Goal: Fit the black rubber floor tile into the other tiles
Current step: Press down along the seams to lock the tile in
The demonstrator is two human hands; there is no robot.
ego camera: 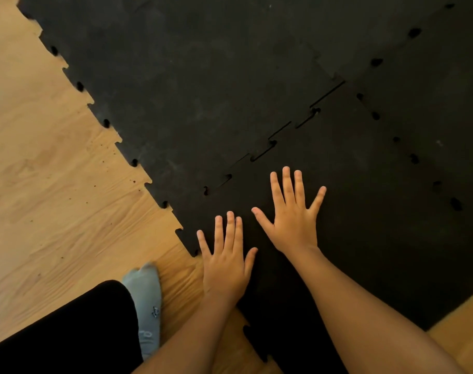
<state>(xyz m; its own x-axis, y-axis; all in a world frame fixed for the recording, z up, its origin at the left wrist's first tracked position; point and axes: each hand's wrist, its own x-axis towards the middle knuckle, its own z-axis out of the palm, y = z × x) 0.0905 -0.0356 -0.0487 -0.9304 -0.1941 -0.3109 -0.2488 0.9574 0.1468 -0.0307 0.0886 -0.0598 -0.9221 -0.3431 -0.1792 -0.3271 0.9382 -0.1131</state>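
A black rubber floor tile [351, 206] with jigsaw edges lies on the floor in front of me. Its far-left edge meets a large black tile [189, 85], and the seam [273, 147] between them shows open slots where some teeth are not fully seated. Another black tile [440, 98] joins on the right along a line of small gaps. My left hand [226, 261] lies flat, fingers spread, on the near tile close to its left edge. My right hand [293, 214] also rests flat with fingers apart, a little farther in. Neither hand holds anything.
Light wooden floor [49, 184] shows to the left and at the lower right corner. My leg in black trousers [68, 333] and a foot in a light grey-blue sock [146, 298] rest on the wood, just left of my left arm.
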